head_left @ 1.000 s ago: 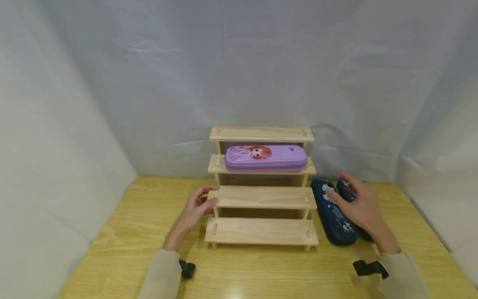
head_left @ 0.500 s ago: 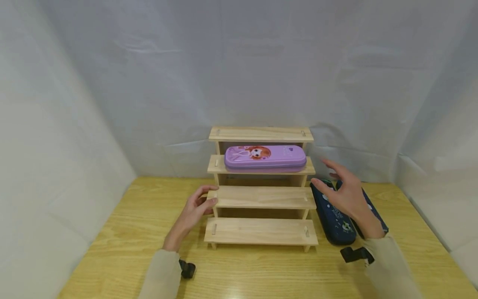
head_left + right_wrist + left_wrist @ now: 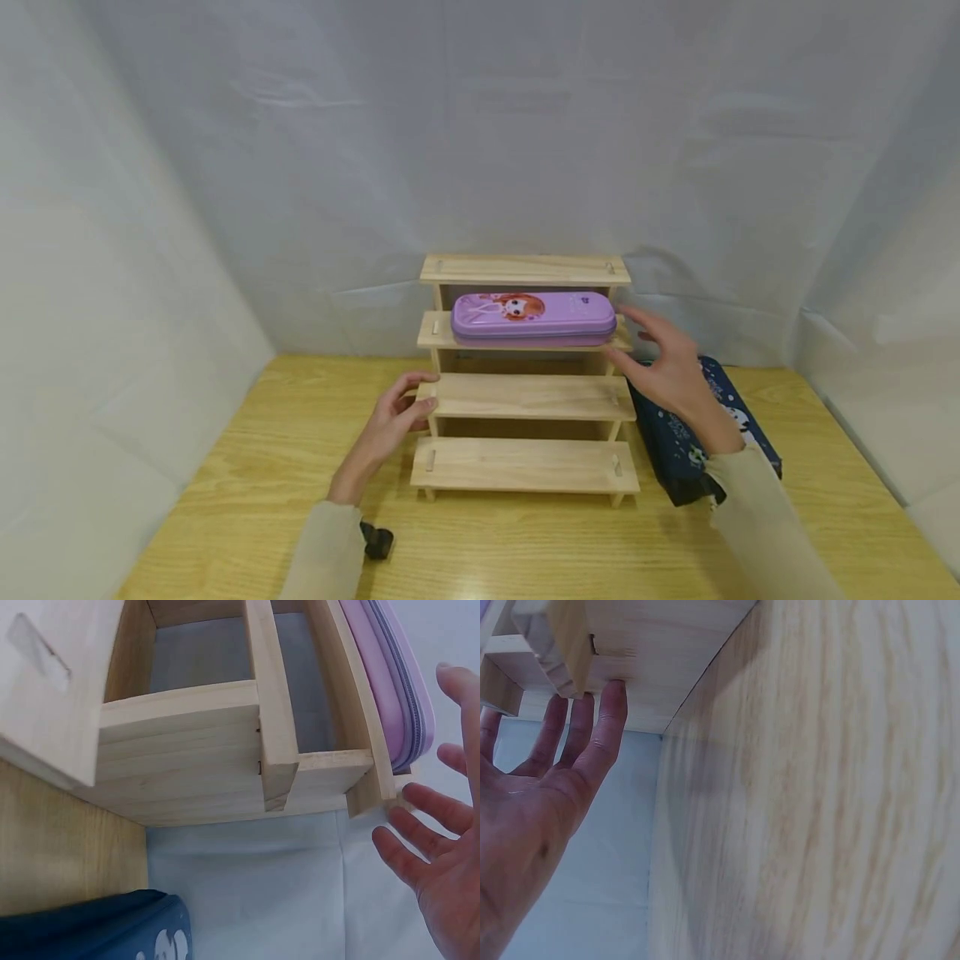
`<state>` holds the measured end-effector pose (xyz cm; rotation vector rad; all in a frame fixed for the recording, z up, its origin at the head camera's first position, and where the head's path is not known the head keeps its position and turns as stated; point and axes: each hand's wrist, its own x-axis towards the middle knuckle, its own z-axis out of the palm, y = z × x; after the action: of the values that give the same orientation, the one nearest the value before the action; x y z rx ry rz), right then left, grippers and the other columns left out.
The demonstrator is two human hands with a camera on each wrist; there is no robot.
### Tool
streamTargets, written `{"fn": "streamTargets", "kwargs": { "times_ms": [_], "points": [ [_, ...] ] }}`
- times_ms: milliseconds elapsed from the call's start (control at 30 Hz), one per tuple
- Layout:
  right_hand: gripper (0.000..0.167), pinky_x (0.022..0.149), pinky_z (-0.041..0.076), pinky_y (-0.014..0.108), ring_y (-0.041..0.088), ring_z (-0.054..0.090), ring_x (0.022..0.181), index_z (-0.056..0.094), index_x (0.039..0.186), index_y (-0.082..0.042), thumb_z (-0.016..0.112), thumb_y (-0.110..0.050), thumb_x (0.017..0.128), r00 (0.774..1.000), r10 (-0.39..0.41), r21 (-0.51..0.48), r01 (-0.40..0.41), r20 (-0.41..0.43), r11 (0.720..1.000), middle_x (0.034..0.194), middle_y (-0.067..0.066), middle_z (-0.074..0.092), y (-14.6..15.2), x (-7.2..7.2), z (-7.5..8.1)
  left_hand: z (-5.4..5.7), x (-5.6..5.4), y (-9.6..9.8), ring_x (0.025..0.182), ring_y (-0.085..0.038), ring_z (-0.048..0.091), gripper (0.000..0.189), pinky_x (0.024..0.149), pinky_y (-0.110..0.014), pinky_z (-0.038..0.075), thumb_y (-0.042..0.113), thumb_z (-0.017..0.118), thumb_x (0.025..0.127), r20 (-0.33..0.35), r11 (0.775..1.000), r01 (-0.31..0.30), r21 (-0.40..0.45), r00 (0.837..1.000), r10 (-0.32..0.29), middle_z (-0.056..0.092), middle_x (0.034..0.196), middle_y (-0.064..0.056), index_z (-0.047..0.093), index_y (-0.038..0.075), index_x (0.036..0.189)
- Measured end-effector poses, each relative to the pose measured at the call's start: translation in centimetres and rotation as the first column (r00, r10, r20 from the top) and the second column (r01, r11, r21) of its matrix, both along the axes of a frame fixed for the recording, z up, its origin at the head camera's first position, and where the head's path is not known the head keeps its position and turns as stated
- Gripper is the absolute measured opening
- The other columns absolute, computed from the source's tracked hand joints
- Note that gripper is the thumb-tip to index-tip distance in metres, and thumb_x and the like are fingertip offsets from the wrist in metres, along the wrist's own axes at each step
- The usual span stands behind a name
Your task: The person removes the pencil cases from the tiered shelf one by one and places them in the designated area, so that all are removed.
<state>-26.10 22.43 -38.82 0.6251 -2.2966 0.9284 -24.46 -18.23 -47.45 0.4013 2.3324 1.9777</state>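
A stepped wooden display rack (image 3: pixel 525 396) stands on the table, and a purple zip pencil case (image 3: pixel 558 319) with a cartoon girl on its lid lies across its second shelf from the top. My left hand (image 3: pixel 386 421) holds the left end of the shelf below, thumb at the front edge; the left wrist view has its fingers (image 3: pixel 604 735) up against the wood. Beside the purple case's right end hovers my right hand (image 3: pixel 663 367), thumb and fingers spread. In the right wrist view the fingers (image 3: pixel 431 806) are apart from the case's zipped edge.
To the right of the rack, two dark blue pencil cases lie side by side: the nearer one (image 3: pixel 671 446) is partly behind my right wrist, the other (image 3: pixel 750 421) farther right. Pale sheeting (image 3: pixel 525 150) closes off the table (image 3: pixel 487 550) at the back and sides.
My right hand has moved left and away from over the dark blue cases to the right end of the purple case. My left hand and the rack have stayed put.
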Motion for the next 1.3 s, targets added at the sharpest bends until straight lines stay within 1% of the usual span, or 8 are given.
{"fn": "streamTargets", "kwargs": {
  "times_ms": [200, 467, 700, 800, 900, 1067, 1167, 1300],
  "points": [
    [0.063, 0.094, 0.054, 0.059, 0.038, 0.061, 0.126, 0.058, 0.144, -0.010, 0.082, -0.020, 0.086, 0.999, 0.021, 0.018, -0.021, 0.025, 1.000, 0.142, 0.017, 0.062, -0.7, -0.9, 0.6, 0.0, 0.1, 0.1, 0.102, -0.017, 0.060, 0.038, 0.088, -0.042, 0.059, 0.025, 0.060, 0.104, 0.001, 1.000, -0.001, -0.001, 1.000, 0.001, 0.047, 0.143, -0.017, 0.054, 0.015, 0.140],
    [0.060, 0.095, 0.054, 0.060, 0.040, 0.061, 0.121, 0.060, 0.142, -0.009, 0.080, -0.025, 0.088, 0.997, -0.004, 0.030, 0.002, 0.074, 1.000, 0.139, 0.020, 0.061, -1.5, -1.8, 1.0, 0.2, 0.2, 0.2, 0.105, -0.018, 0.060, 0.039, 0.091, -0.046, 0.059, 0.026, 0.060, 0.105, 0.005, 1.000, 0.002, 0.000, 1.000, -0.002, 0.047, 0.144, -0.017, 0.053, 0.015, 0.141],
    [0.049, 0.093, 0.054, 0.058, 0.039, 0.060, 0.113, 0.067, 0.127, -0.004, 0.084, -0.021, 0.084, 0.998, 0.003, -0.009, -0.002, 0.065, 1.000, 0.127, 0.020, 0.060, -1.4, -1.4, 1.0, 0.1, 0.2, 0.3, 0.103, -0.018, 0.060, 0.038, 0.091, -0.050, 0.058, 0.025, 0.060, 0.104, 0.004, 1.000, -0.006, 0.004, 1.000, 0.006, 0.048, 0.143, -0.017, 0.054, 0.014, 0.140],
    [0.045, 0.089, 0.054, 0.056, 0.034, 0.060, 0.105, 0.066, 0.118, -0.003, 0.085, -0.020, 0.081, 0.999, 0.015, -0.004, -0.015, 0.037, 1.000, 0.118, 0.017, 0.060, -1.3, -1.1, 1.0, 0.1, 0.2, 0.3, 0.102, -0.017, 0.060, 0.038, 0.089, -0.047, 0.059, 0.023, 0.060, 0.104, 0.004, 1.000, -0.009, 0.008, 1.000, 0.009, 0.048, 0.143, -0.017, 0.054, 0.013, 0.140],
    [0.047, 0.086, 0.055, 0.053, 0.030, 0.060, 0.102, 0.063, 0.116, -0.002, 0.087, -0.019, 0.079, 0.999, 0.030, 0.018, -0.030, 0.030, 0.999, 0.117, 0.017, 0.059, -1.4, -0.9, 1.1, 0.1, 0.2, 0.3, 0.101, -0.016, 0.060, 0.037, 0.088, -0.046, 0.059, 0.023, 0.060, 0.104, 0.004, 1.000, -0.010, 0.010, 1.000, 0.010, 0.048, 0.142, -0.017, 0.054, 0.013, 0.140],
    [0.064, 0.085, 0.054, 0.047, 0.028, 0.062, 0.103, 0.053, 0.130, -0.004, 0.087, -0.028, 0.081, 0.987, 0.039, 0.052, -0.047, 0.153, 0.998, 0.126, 0.017, 0.060, -1.7, -0.9, 1.6, 0.1, 0.2, 0.4, 0.102, -0.017, 0.060, 0.037, 0.087, -0.041, 0.059, 0.023, 0.060, 0.104, 0.002, 1.000, -0.009, 0.006, 1.000, 0.009, 0.048, 0.143, -0.017, 0.054, 0.014, 0.140],
    [0.076, 0.093, 0.052, 0.051, 0.032, 0.062, 0.114, 0.049, 0.142, -0.008, 0.086, -0.036, 0.083, 0.971, 0.030, 0.071, -0.048, 0.236, 0.996, 0.136, 0.017, 0.060, -1.9, -1.1, 1.9, 0.1, 0.1, 0.4, 0.103, -0.017, 0.060, 0.038, 0.087, -0.040, 0.059, 0.024, 0.060, 0.104, 0.002, 1.000, -0.006, 0.003, 1.000, 0.006, 0.047, 0.144, -0.017, 0.054, 0.014, 0.140],
    [0.082, 0.108, 0.044, 0.058, 0.038, 0.055, 0.132, 0.048, 0.150, -0.013, 0.083, -0.046, 0.083, 0.957, 0.007, 0.127, -0.045, 0.290, 0.991, 0.147, 0.017, 0.056, -2.0, -1.5, 2.1, 0.1, 0.1, 0.4, 0.103, -0.017, 0.060, 0.037, 0.088, -0.043, 0.059, 0.024, 0.060, 0.104, 0.004, 1.000, -0.007, 0.004, 1.000, 0.007, 0.047, 0.144, -0.017, 0.054, 0.014, 0.140]
  ]
}}
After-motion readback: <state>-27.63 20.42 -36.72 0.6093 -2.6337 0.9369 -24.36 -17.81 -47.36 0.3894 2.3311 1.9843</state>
